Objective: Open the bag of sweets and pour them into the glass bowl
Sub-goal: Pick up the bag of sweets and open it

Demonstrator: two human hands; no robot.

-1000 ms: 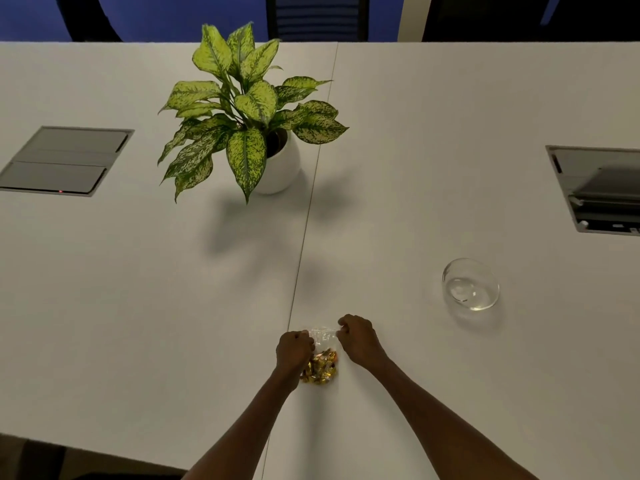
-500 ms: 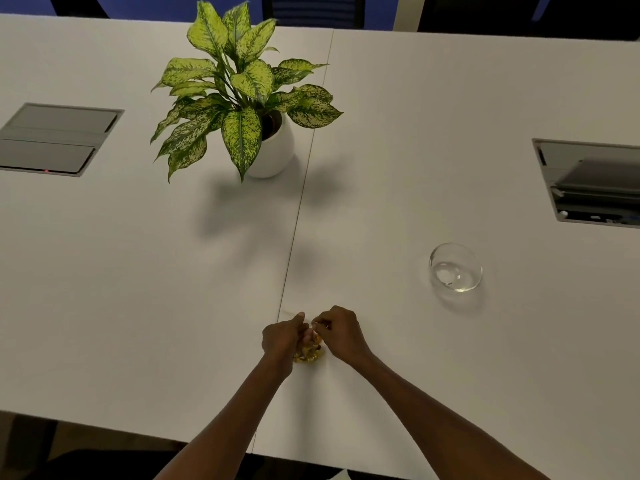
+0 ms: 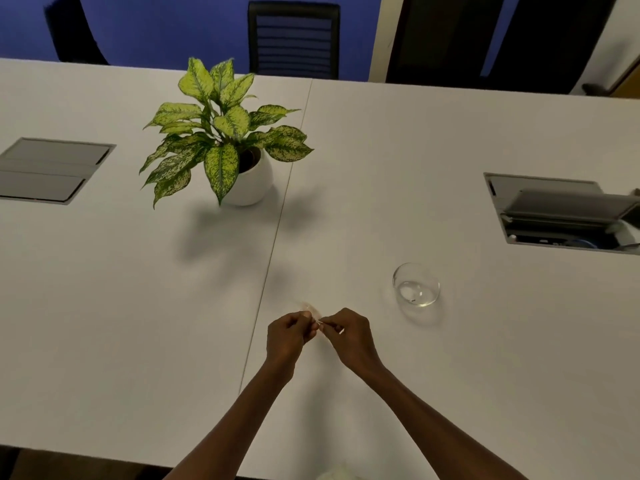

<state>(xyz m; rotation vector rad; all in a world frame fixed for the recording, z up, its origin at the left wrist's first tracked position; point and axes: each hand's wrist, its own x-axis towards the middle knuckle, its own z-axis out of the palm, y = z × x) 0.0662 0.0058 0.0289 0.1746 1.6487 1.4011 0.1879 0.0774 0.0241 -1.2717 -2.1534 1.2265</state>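
My left hand [image 3: 287, 337] and my right hand [image 3: 349, 336] meet fingertip to fingertip above the white table [image 3: 138, 323], both pinching the clear plastic top of the bag of sweets [image 3: 311, 309]. Only a blurred, see-through strip of the bag shows just beyond my left fingers; the gold-wrapped sweets are hidden behind my hands. The glass bowl [image 3: 416, 285] stands empty and upright on the table, to the right of my hands and a little farther away.
A potted plant [image 3: 225, 140] in a round white pot stands at the back left. Cable hatches are set into the table at the far left [image 3: 52, 169] and far right [image 3: 561, 213]. Dark chairs [image 3: 294, 39] line the far edge.
My hands have closed together on the top of the bag, and the gold sweets seen below them a second ago are now hidden. The camera has tilted up, showing chairs.
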